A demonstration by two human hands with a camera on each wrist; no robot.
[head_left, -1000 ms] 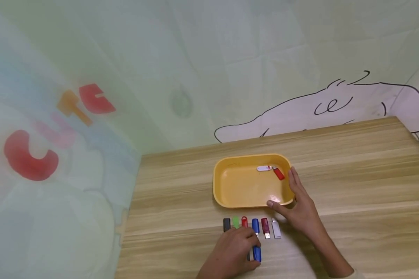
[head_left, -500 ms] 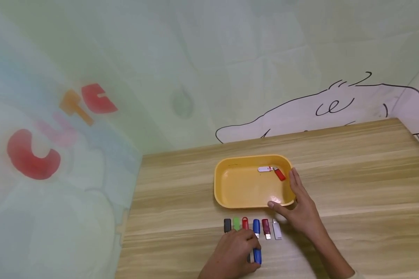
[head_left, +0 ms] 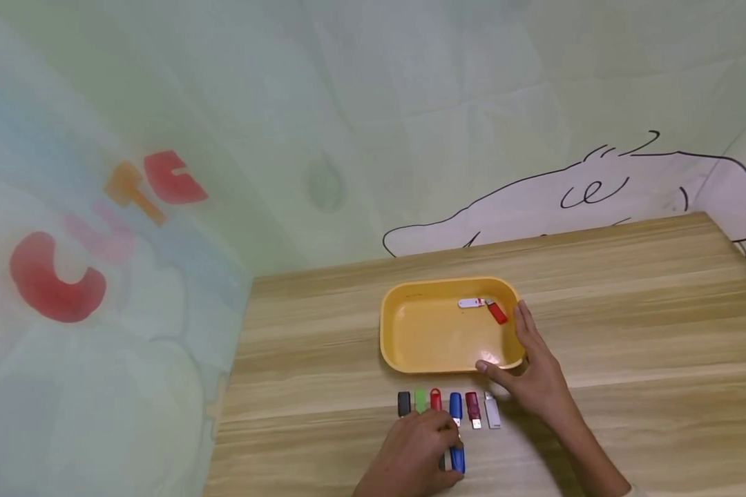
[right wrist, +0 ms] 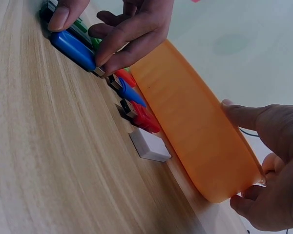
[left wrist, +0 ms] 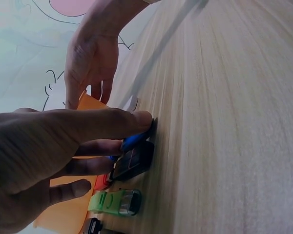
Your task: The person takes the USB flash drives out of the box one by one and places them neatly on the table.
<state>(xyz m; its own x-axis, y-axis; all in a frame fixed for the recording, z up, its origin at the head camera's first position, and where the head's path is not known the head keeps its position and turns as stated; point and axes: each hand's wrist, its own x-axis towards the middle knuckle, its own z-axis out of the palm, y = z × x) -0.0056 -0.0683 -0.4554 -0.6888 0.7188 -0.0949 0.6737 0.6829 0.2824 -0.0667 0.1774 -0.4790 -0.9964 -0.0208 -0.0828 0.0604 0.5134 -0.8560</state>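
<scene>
My left hand is low over the table, pinching a blue USB flash drive lengthwise. In the right wrist view its thumb is at the blue end of this drive and a fingertip at the metal plug. A black drive lies beside it, partly hidden by the hand in the head view. My right hand grips the right near corner of a yellow-orange plastic tray, thumb on the near rim. Inside the tray are a white drive and a red drive.
Along the tray's near side runs a row of flash drives: black, green, red, blue, dark red and pale grey. The wooden table meets a printed cloth backdrop.
Hardly anything differs: the left hand keeps its pinch on the blue flash drive, and the right hand keeps its grip on the tray.
</scene>
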